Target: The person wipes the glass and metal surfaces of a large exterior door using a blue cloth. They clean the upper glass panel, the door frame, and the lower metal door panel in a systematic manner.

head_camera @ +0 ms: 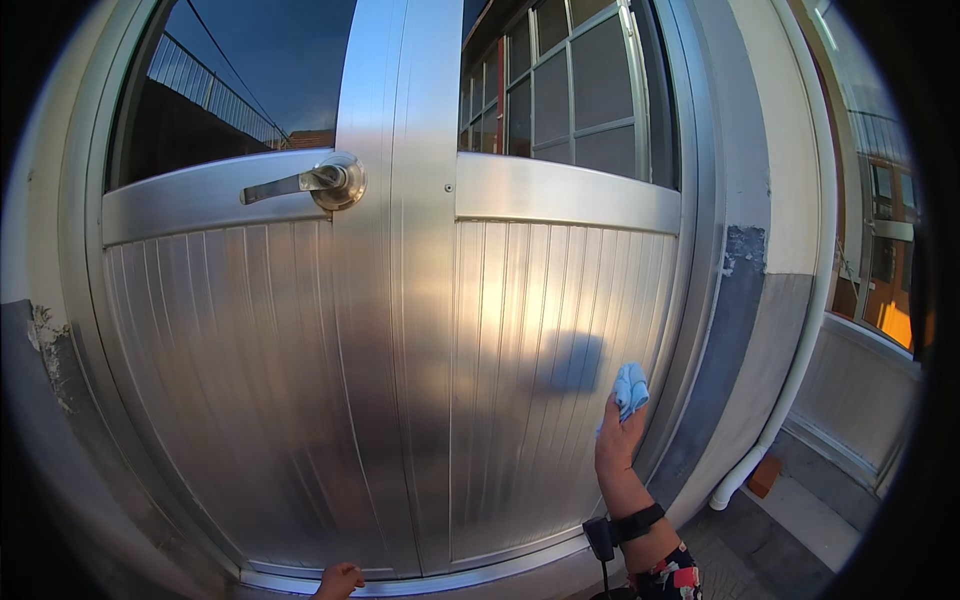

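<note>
A folded light-blue cloth [631,388] is held in my right hand [619,442], at the right side of the ribbed lower panel [517,450] of an aluminium double door. Whether the cloth touches the metal I cannot tell. My left hand [340,582] shows at the bottom edge, low before the door's sill [465,577]. Its fingers look curled, and part of it is cut off by the frame. Above and to the left, a lever handle [289,185] with a key in its round lock sits on the left door leaf [225,375].
Glass panes [247,82] fill the door's upper part. A white drainpipe [806,337] runs down the wall at right, with an orange brick [764,476] near its foot. A black strap with a small device [600,536] and cable is on my right wrist.
</note>
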A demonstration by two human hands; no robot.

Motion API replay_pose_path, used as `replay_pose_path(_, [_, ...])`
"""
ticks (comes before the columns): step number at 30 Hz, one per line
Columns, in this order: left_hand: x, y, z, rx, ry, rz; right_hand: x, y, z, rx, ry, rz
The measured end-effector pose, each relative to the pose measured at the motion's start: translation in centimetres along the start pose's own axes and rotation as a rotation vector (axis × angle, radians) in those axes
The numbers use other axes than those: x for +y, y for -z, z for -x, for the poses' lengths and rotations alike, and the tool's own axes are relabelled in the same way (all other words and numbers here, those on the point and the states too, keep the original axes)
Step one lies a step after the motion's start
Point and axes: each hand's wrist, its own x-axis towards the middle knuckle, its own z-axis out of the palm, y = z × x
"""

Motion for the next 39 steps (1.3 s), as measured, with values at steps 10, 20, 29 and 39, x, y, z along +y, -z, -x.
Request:
replay_pose_path(10, [3.5, -0.3, 2.1, -0.127, -0.166, -0.153, -8.0, -20.4, -9.9, 0.164, 0.604, 0.482])
replay_pose_path(20, [4.0, 0.4, 2.9, -0.163, -0.293, -0.247, -12.5, -23.0, -7.9, -0.139, 0.913, 0.412])
replay_pose_path(29, [2.3, 0.5, 2.7, -0.126, -0.281, -0.246, -7.8, -15.3, -15.2, -0.216, 1.048, 0.474])
replay_pose_path(39, [0.0, -0.7, 1.0, -0.115, -0.295, -0.336, -0.3, -6.3, -21.9, 0.005, 0.842, 0.43])
